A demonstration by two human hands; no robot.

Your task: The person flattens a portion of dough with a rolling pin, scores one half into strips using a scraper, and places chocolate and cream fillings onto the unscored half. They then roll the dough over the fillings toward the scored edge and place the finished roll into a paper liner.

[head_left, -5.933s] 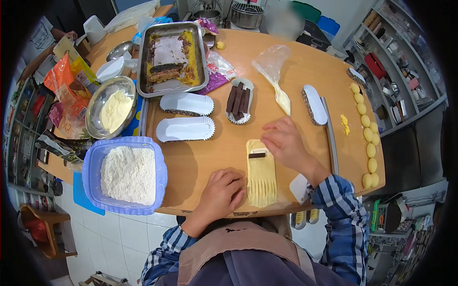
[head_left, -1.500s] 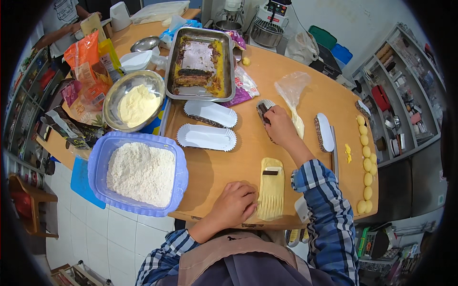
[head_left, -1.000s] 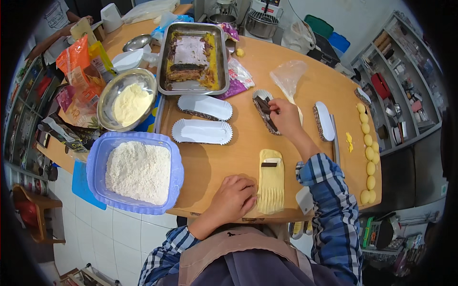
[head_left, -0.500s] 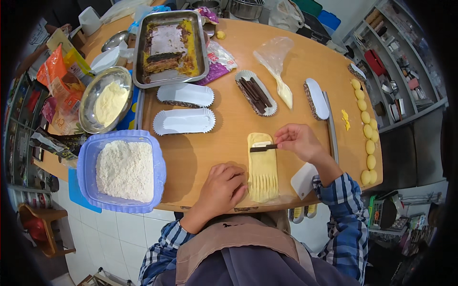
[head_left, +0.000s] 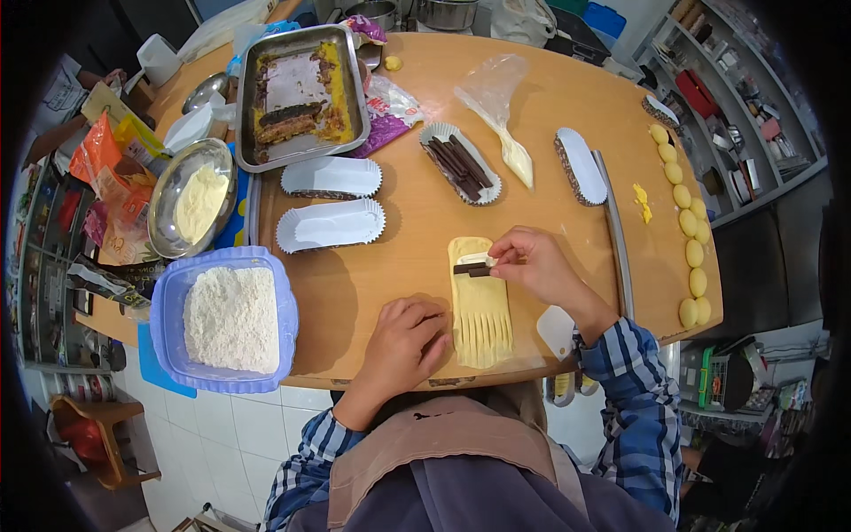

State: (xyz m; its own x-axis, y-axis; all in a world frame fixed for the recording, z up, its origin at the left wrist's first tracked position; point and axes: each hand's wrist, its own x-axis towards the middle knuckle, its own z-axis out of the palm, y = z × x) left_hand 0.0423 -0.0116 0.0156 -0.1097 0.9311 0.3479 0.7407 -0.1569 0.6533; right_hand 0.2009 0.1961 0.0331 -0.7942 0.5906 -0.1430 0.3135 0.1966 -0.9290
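A flat strip of pale dough (head_left: 481, 306) lies in front of me, its near end cut into several narrow strands. Dark chocolate sticks (head_left: 472, 269) lie across its far end, beside a smear of white cream. My right hand (head_left: 539, 268) is over the dough's far right side, thumb and forefinger pinched at the right end of the chocolate. Left of the dough, my left hand (head_left: 401, 341) rests on the table with loosely bent fingers, the thumb apart, and nothing in it. A white scraper (head_left: 557, 331) lies below my right wrist.
Beyond the dough are a paper case (head_left: 486, 191) of chocolate sticks and a piping bag (head_left: 517, 160). At left stand a purple tub (head_left: 288, 332) of flour, a steel bowl (head_left: 160, 213) and a baking tray (head_left: 362, 133). Dough balls (head_left: 689, 223) line the right edge.
My right hand has moved left to the chocolate's end over the dough, and the chocolate sits slightly farther left on the strip. My left hand stays beside the dough. The view has shifted slightly.
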